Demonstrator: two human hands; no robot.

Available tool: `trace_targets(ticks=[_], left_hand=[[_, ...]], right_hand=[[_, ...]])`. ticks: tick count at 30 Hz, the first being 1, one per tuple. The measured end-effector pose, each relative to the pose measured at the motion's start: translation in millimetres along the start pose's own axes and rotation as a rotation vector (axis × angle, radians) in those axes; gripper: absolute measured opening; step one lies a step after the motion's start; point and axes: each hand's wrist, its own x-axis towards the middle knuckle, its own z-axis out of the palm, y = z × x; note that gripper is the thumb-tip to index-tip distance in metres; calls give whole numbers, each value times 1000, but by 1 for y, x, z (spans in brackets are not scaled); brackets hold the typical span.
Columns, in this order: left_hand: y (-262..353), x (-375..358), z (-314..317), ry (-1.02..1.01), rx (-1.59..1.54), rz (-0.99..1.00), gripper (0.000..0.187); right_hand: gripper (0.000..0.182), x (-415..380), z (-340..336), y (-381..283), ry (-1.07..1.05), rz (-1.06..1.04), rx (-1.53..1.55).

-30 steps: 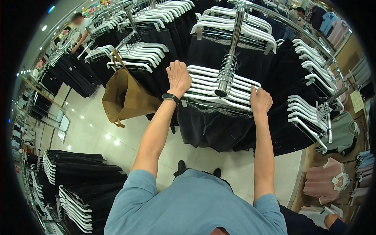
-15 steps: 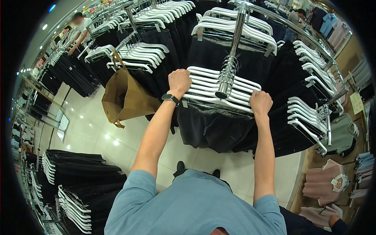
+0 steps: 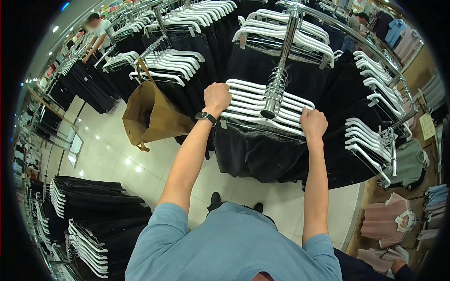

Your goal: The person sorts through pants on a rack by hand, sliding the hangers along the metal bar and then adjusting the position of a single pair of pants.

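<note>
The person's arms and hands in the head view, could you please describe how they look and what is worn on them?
Both arms are bare from short blue-grey sleeves down. The left hand has a dark watch with a black strap at its wrist. The right hand wears nothing: no watch or glove shows.

No legible text; sign (image 3: 427,125) at right edge too small to read.

**Where things are around our rack**

Our left hand (image 3: 217,97) and right hand (image 3: 313,123) grip the hanger stack (image 3: 262,110) at 12 o'clock, either side of the rack arm (image 3: 277,79). A paper bag (image 3: 150,114) hangs at 10 o'clock.
</note>
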Motion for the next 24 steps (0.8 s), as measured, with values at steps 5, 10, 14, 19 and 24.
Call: trace_targets(ticks=[5, 10, 14, 19, 24], left_hand=[[1, -1, -2, -13, -14, -20, 14], [1, -2, -3, -12, -17, -24, 15], [1, -2, -2, -22, -12, -36, 16], [1, -2, -4, -36, -2, -48, 17], [0, -3, -1, 11, 6, -22, 14]], right_hand=[[37, -1, 0, 0, -10, -5, -1], [37, -1, -1, 0, -6, 0, 1], [36, -2, -2, 0, -3, 0, 16], [36, -4, -2, 0, 0, 3, 21], [36, -4, -2, 0, -7, 11, 29]])
